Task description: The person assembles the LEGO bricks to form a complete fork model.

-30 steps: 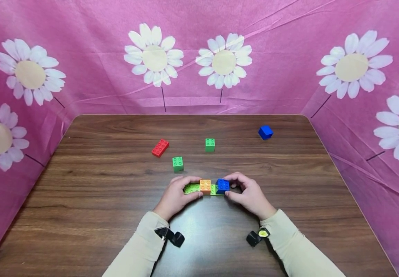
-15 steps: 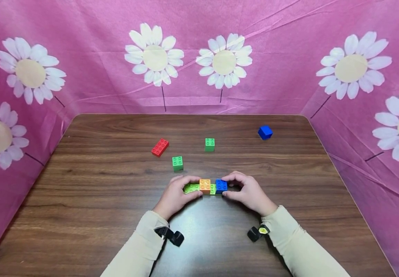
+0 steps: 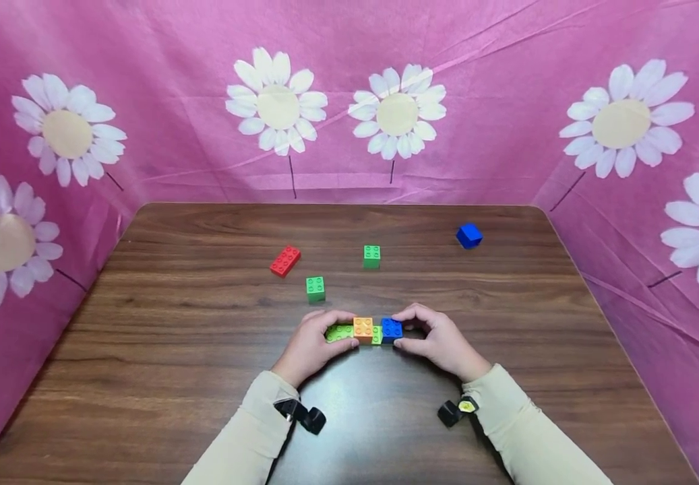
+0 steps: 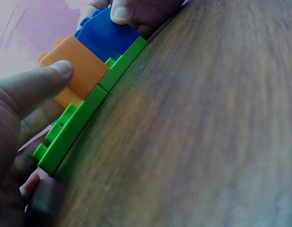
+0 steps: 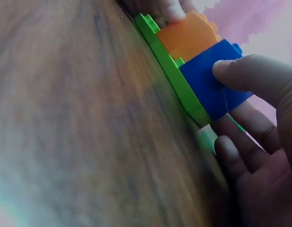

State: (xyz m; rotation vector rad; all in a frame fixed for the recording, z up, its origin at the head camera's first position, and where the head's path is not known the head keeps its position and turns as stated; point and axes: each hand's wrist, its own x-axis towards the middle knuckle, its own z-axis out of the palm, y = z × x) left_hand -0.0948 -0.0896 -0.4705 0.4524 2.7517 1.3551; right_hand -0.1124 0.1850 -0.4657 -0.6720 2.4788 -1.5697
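Note:
Two thin light green bricks [image 3: 340,333] lie end to end on the table, with a seam between them in the left wrist view. An orange brick [image 4: 79,66] sits across that seam. My left hand [image 3: 309,342] pinches the orange brick, thumb on its near side and fingers behind. My right hand [image 3: 440,342] pinches a blue brick [image 5: 214,80] the same way. This blue brick stands on the right end of the green row, squared with it. One row of green studs shows between orange and blue.
Farther back on the wooden table [image 3: 173,323] lie a red brick [image 3: 285,261], two green bricks, one nearer [image 3: 315,289] and one farther [image 3: 371,256], and another blue brick [image 3: 469,236] at the back right. A pink flowered cloth [image 3: 337,168] surrounds the table's back and sides.
The blue brick in my right hand has shifted slightly left and straightened on the green row. My left hand keeps its grip on the orange brick. The head view has shifted a little.

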